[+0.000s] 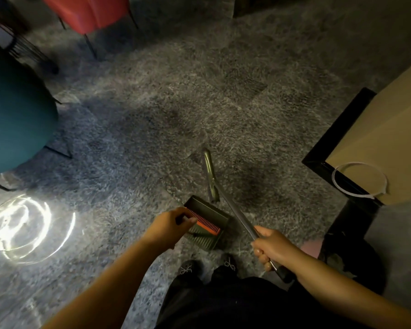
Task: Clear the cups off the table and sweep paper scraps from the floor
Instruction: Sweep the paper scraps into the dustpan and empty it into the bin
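A dark green dustpan (211,216) with an orange comb strip hangs just above the grey floor in front of my feet. My left hand (170,224) grips its handle at the pan's left side. My right hand (269,246) grips the metal broom handle (237,218), which runs up-left to a narrow broom head (210,176) touching the floor behind the pan. No paper scraps or cups show in this blurred view.
A teal chair (14,115) stands at the left, a red chair (88,13) at the top. At the right is a tan table (384,143) with a black edge and a white ring (360,181) on it. A dark bin (356,255) sits below it.
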The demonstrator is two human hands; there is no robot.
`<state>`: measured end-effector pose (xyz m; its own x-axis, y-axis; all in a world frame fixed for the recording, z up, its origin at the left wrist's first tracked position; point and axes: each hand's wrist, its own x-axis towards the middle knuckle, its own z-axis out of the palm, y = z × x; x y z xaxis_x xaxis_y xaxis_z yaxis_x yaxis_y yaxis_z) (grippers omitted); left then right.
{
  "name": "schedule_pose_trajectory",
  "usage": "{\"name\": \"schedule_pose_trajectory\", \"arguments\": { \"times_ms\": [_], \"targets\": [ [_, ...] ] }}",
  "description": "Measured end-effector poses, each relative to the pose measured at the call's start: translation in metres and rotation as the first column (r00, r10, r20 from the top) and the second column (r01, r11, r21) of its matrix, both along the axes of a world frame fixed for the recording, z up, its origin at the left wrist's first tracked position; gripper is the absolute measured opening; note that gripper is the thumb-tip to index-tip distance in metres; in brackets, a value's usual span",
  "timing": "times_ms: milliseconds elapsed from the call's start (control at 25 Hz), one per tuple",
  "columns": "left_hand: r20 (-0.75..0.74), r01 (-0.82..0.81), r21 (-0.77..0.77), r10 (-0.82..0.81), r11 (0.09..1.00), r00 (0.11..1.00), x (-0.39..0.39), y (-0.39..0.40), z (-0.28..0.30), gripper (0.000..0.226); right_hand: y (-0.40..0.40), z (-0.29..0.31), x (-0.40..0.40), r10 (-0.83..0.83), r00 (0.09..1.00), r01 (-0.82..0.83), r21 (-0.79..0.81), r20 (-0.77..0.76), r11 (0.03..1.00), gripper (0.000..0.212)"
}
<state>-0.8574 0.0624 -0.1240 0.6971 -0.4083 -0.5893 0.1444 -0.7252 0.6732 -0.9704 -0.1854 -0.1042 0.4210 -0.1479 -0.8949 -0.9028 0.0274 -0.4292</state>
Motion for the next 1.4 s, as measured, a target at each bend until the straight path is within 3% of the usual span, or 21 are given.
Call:
{"name": "schedule_pose_trajectory", "arguments": {
  "times_ms": [240, 480, 600, 760, 1000, 1240, 1400],
  "targets": [
    [0.128, -0.309, 0.017, 0.304, 0.951, 0.944, -0.011, 0.051, 0.015, 0.007, 0.032, 0.005, 0.04, 0.182, 0.982, -0.183, 0.018, 0.039, 0.983, 0.051],
    [0.195, -0.497, -0.007, 0.488, 0.868, 0.851, -0.022, 0.12, 0.022, 0.008, 0.09, 0.002, 0.082, 0.288, 0.956, -0.29, 0.021, 0.051, 0.957, 0.049],
    [0.225, -0.539, -0.002, 0.525, 0.843, 0.821, -0.016, 0.165, 0.026, 0.006, 0.13, 0.002, 0.1, 0.299, 0.953, -0.301, 0.039, 0.043, 0.953, 0.055],
    [0.238, -0.599, -0.015, 0.584, 0.801, 0.776, 0.003, 0.224, 0.034, 0.007, 0.188, 0.003, 0.129, 0.323, 0.946, -0.324, 0.04, 0.038, 0.945, 0.044],
    [0.265, -0.568, 0.012, 0.545, 0.823, 0.795, 0.041, 0.29, 0.041, 0.007, 0.259, 0.002, 0.166, 0.282, 0.959, -0.284, 0.041, 0.037, 0.958, 0.044],
    [0.276, -0.596, -0.016, 0.577, 0.803, 0.769, 0.091, 0.313, 0.041, 0.006, 0.279, 0.002, 0.217, 0.267, 0.963, -0.268, 0.033, 0.047, 0.963, 0.039],
    [0.252, -0.616, -0.037, 0.604, 0.787, 0.756, 0.143, 0.309, 0.042, 0.008, 0.271, 0.0, 0.271, 0.26, 0.964, -0.262, 0.036, 0.048, 0.965, 0.048]
  ]
}}
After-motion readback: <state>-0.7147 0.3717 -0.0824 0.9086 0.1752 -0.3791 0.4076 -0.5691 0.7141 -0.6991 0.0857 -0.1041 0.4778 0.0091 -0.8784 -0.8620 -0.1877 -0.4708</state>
